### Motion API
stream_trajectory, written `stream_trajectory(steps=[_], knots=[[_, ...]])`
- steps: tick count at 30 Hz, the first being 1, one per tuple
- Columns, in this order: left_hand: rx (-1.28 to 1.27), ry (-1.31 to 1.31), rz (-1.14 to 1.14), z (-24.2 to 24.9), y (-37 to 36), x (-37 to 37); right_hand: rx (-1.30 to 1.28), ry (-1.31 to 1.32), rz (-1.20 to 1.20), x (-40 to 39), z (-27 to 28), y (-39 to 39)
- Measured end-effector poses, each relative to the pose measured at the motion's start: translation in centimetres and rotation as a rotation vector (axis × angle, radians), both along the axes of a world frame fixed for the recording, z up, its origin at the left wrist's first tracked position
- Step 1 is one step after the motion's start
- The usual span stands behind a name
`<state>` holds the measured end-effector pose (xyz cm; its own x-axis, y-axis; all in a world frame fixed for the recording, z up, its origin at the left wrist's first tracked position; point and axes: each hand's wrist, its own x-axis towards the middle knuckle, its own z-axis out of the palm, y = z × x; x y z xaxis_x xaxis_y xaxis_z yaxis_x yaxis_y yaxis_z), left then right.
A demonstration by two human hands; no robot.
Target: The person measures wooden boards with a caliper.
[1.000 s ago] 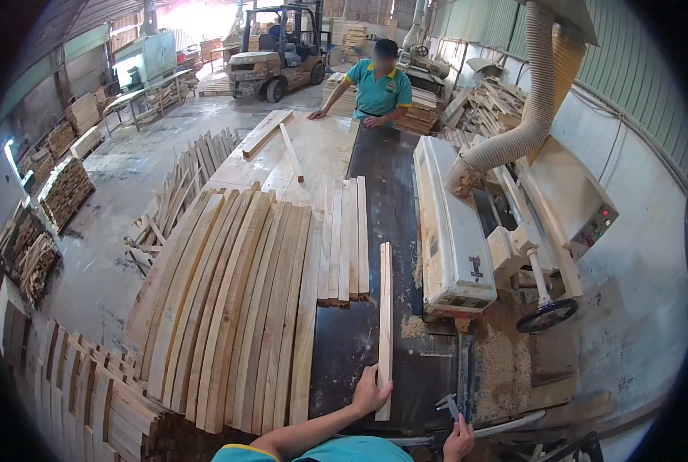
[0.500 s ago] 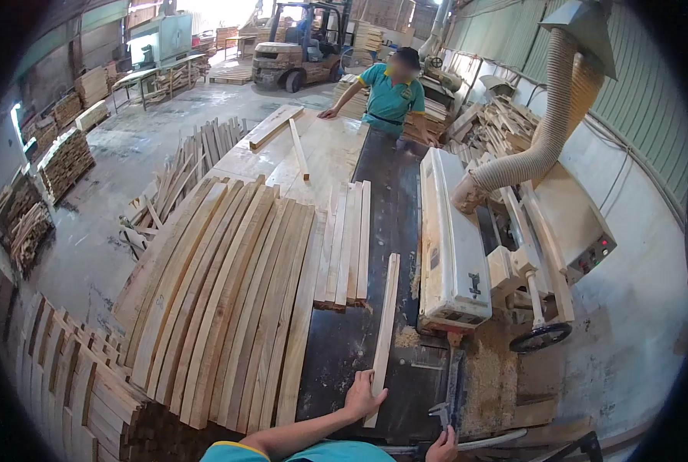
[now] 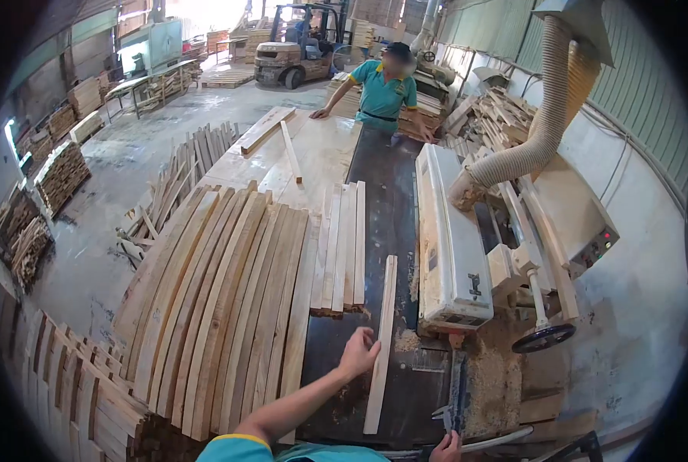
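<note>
A narrow pale wooden strip (image 3: 385, 308) lies lengthwise on the dark machine table (image 3: 386, 192), beside the white housing of a woodworking machine (image 3: 446, 239). My left hand (image 3: 358, 354) reaches out with fingers spread, its fingertips against the strip's left edge about a third of the way up. My right hand (image 3: 446, 447) shows only partly at the bottom edge, next to a metal lever (image 3: 456, 412); its grip is hidden. A small bundle of similar strips (image 3: 342, 246) sits just left of the single strip.
A broad stack of curved boards (image 3: 228, 292) fills the left of the bench. A co-worker in a teal shirt (image 3: 382, 88) stands at the far end. A dust hose (image 3: 544, 115) and handwheel (image 3: 543, 337) are right, a forklift (image 3: 298, 46) behind, and timber piles (image 3: 74, 385) lower left.
My left hand has slid from the strip's near end up along its left edge. The strip has tilted slightly and moved forward toward the machine.
</note>
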<state>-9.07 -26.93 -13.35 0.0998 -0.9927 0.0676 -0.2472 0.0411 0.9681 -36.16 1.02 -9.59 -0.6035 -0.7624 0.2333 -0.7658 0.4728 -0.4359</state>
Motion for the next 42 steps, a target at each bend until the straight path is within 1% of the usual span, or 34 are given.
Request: stream_trajectory(steps=[1, 2, 4, 7, 10, 14, 16, 19, 21, 23, 24, 25, 26, 29, 30, 31, 32, 33, 36, 37, 40, 42], knots=[[-0.043, 0.012, 0.003, 0.4, -1.6, 0.2, -0.035, 0.023, 0.021, -0.1, -0.2, 0.0], [-0.011, 0.004, -0.013, 0.9, -3.2, 0.4, -0.036, 0.019, 0.013, -0.3, -0.3, 0.1], [-0.119, -0.05, 0.005, 0.9, -6.6, 0.7, 0.03, 0.019, -0.015, -0.4, -0.3, 0.0], [-0.123, -0.081, 0.001, 1.9, -11.2, 1.0, 0.058, 0.072, -0.025, -0.8, -0.7, 0.0], [-0.131, -0.136, 0.001, 3.0, -15.4, 0.8, 0.05, 0.075, -0.012, -1.0, -0.6, -0.1], [-0.155, -0.159, -0.011, 3.9, -21.1, 0.8, 0.04, 0.068, -0.046, -1.4, -1.7, -0.1], [-0.218, -0.285, -0.001, 4.1, -24.1, 1.0, 0.066, 0.094, -0.054, -1.1, -0.8, -0.4], [-0.143, -0.34, 0.051, 6.1, -27.0, 1.2, 0.031, 0.079, -0.012, -1.4, -0.8, -0.5], [-0.133, -0.363, 0.09, 6.8, -29.3, 1.6, 0.03, 0.087, -0.014, -1.5, -1.0, -0.6], [-0.124, -0.387, 0.129, 8.5, -31.6, 2.4, 0.021, 0.091, -0.011, -1.7, -1.1, -0.7], [0.026, -0.386, -0.037, 10.4, -32.5, 3.4, 0.025, 0.081, -0.012, -1.6, -0.9, -0.9], [0.178, -0.382, -0.2, 11.1, -33.4, 4.1, 0.02, 0.08, -0.018, -1.5, -0.7, -1.0], [0.184, -0.39, -0.199, 11.3, -33.7, 4.1, 0.014, 0.08, -0.024, -1.5, -0.5, -1.2], [-0.083, -0.378, 0.145, 8.6, -36.5, 4.0, 0.057, 0.051, -0.027, -1.6, -0.1, -1.4], [-0.08, -0.386, 0.145, 7.8, -37.6, 4.2, 0.074, 0.054, -0.037, -1.7, -0.2, -1.6], [-0.088, -0.432, 0.193, 7.4, -38.4, 4.4, 0.015, 0.096, -0.004, -2.0, -0.8, -1.6], [-0.097, -0.478, 0.24, 7.1, -39.3, 4.7, 0.02, 0.089, -0.004, -2.2, -1.3, -1.5], [0.107, -0.459, 0.01, 10.3, -38.6, 5.6, 0.026, 0.104, -0.007, -2.3, -1.4, -1.4], [0.095, -0.499, 0.061, 10.6, -40.1, 6.1, 0.027, 0.132, -0.001, -2.3, -1.2, -1.6], [0.079, -0.482, 0.112, 10.5, -40.4, 5.9, 0.018, 0.15, 0.01, -2.3, -1.2, -1.7], [0.052, -0.472, 0.165, 10.0, -41.7, 5.8, 0.017, 0.175, 0.009, -2.7, -2.1, -1.7], [0.055, -0.457, 0.162, 9.4, -42.6, 5.5, 0.03, 0.157, 0.003, -2.8, -2.2, -1.8]])
